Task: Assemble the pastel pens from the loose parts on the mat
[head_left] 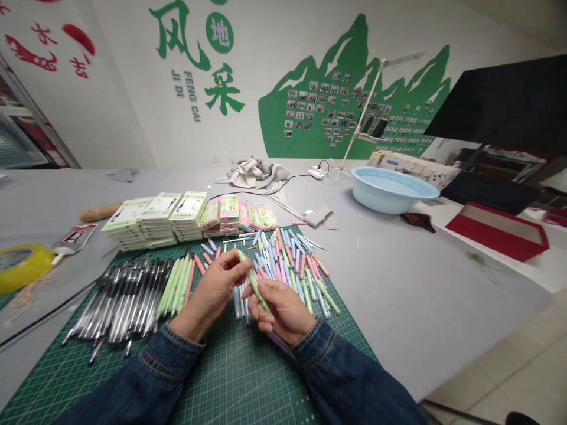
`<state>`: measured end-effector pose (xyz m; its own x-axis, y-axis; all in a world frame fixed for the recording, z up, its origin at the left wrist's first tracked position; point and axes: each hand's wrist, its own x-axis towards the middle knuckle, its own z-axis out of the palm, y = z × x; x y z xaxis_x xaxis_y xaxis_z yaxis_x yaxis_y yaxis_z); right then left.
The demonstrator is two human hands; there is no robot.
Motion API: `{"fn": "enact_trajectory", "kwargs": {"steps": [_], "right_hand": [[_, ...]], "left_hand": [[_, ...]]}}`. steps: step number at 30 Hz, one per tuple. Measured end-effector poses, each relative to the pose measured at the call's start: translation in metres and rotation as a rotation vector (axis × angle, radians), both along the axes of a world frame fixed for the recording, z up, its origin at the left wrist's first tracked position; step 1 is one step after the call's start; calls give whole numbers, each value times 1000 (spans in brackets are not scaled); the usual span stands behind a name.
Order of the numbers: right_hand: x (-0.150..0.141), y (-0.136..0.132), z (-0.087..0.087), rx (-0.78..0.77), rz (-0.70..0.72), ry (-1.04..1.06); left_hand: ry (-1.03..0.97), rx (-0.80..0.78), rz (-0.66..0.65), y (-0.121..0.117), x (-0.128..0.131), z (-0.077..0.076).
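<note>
My left hand (212,295) and my right hand (283,310) both grip a light green pen (253,280), the left near its upper end and the right lower down. Beyond my hands lies a loose heap of pastel pens (287,265). A row of light green pens (177,286) and a row of black gel pens (119,301) lie to the left of my left hand. All of these rest on a green cutting mat (234,378). Stacks of pen boxes (155,215) stand past the mat's far edge.
A grey table (390,295) carries everything. A yellow tape roll (22,265) and a glue tube (75,239) lie at the left. Farther back are a crumpled grey cloth (252,174) and a pale blue basin (392,189). A red box lid (496,230) sits at the right.
</note>
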<state>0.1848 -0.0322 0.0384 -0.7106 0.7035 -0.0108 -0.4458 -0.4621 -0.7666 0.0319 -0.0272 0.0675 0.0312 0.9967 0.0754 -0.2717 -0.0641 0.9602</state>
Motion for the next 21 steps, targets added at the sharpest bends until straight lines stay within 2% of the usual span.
{"fn": "enact_trajectory", "kwargs": {"steps": [2, 6, 8, 10, 13, 15, 21], "right_hand": [[-4, 0, -4, 87, -129, -61], [-12, -3, -11, 292, -514, -259], [-14, -4, -13, 300, -587, -284], [-15, -5, -14, 247, -542, -236], [-15, -4, -14, 145, -438, -155], [-16, -4, -13, 103, -401, -127], [-17, -7, -9, 88, -391, -141]], "left_hand": [[77, 26, 55, -1, 3, -1], [184, 69, 210, -2, 10, -5], [220, 70, 269, -3, 13, -5], [205, 33, 226, -3, 12, -1], [89, -66, -20, -4, 2, 7], [67, -104, -123, -3, -5, 11], [127, -23, 60, 2, -7, 12]]}}
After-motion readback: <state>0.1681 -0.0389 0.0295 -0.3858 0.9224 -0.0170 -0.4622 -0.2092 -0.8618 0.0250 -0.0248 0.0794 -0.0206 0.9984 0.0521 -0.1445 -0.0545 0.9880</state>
